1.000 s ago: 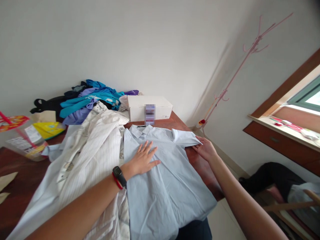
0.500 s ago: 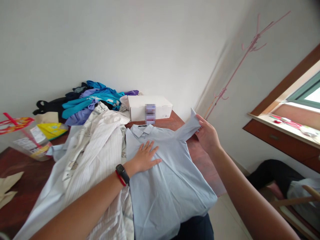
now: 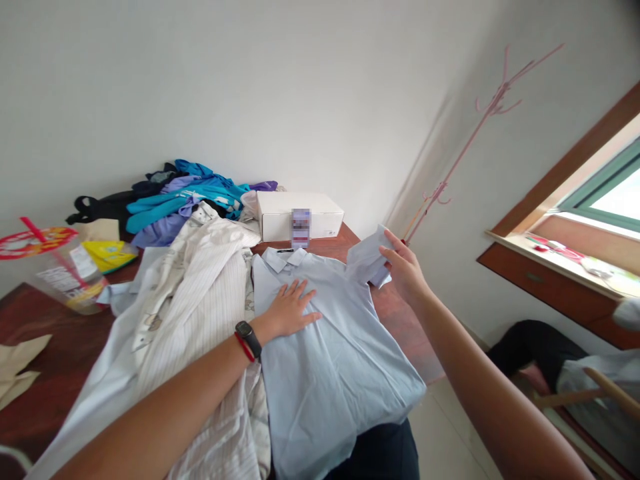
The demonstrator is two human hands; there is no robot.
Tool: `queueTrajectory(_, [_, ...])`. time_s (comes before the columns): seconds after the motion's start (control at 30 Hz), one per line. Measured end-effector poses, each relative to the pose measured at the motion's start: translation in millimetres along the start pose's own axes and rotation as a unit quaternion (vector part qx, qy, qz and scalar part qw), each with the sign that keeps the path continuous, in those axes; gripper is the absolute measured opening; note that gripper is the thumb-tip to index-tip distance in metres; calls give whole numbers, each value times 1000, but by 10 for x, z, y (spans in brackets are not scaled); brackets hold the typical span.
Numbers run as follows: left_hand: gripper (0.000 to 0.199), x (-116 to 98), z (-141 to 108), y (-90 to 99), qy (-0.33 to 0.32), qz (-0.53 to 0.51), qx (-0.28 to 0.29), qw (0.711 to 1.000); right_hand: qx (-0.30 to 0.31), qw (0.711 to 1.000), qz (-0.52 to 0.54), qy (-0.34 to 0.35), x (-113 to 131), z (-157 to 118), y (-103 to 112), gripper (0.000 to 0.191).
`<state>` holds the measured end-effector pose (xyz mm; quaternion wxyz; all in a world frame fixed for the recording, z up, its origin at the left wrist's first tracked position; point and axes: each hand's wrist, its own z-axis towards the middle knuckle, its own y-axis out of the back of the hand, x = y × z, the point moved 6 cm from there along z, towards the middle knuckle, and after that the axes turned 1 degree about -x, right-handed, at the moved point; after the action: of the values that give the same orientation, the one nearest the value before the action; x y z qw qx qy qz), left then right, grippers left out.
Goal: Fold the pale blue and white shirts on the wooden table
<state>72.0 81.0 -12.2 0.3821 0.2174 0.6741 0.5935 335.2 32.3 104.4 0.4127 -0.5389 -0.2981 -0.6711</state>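
Note:
A light blue collared shirt point(image 3: 340, 360) lies spread over the table, its collar toward the wall and its hem hanging over the near edge. My left hand point(image 3: 290, 310) rests flat on the chest of the shirt, fingers spread. At the right, my right hand point(image 3: 403, 263) pinches the end of the shirt's sleeve point(image 3: 367, 257) and holds it raised off the table. Beside the shirt on the left lie a white striped garment point(image 3: 215, 267) and other pale clothes, partly under my left forearm.
A white box point(image 3: 300, 217) stands behind the collar. Blue, purple and black clothes point(image 3: 200, 190) are heaped by the wall. A plastic cup with a red straw point(image 3: 65, 280) and a yellow packet point(image 3: 110, 255) are at the left. A pink coat rack point(image 3: 465, 150) stands in the corner.
My right hand has drawn the sleeve end slightly inward and down, so the sleeve is now bunched and folded. My left hand stays flat on the shirt.

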Motion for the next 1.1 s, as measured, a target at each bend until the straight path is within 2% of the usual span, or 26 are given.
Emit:
queueTrajectory(0.1, [79,-1,0,4,2,-7,10,1000,-34,999,-34,-8,-128,191,200,76])
queueTrajectory(0.2, [81,2,-4,4,3,-10,16,1000,-8,997,-59,-48,-264,244,317,78])
queueTrajectory(0.27, [82,5,-7,4,5,-10,15,1000,14,993,-75,-88,-385,156,376,79])
queueTrajectory(0.37, [80,1,-13,11,4,-7,3,1000,8,989,-99,-110,-575,-140,499,74])
queueTrajectory(0.5, [79,-12,-14,19,1,4,-15,1000,-8,985,-102,-135,-830,-708,689,68])
queueTrajectory(0.6, [78,-10,-8,16,-1,4,-22,1000,23,982,-139,-127,-880,-1119,817,63])
queueTrajectory(0.77, [78,14,1,0,1,4,-22,1000,113,954,-221,-169,-884,-1632,1000,73])
queueTrajectory(0.87, [79,28,6,-12,4,4,-20,1000,168,936,-252,-177,-828,-1813,971,71])
queueTrajectory(0.97, [79,34,7,-15,4,-10,-23,1000,222,924,-241,-197,-706,-1913,802,57])
queueTrajectory(1.1, [80,37,8,-12,5,-23,-22,999,221,933,-209,-192,-444,-1884,498,49])
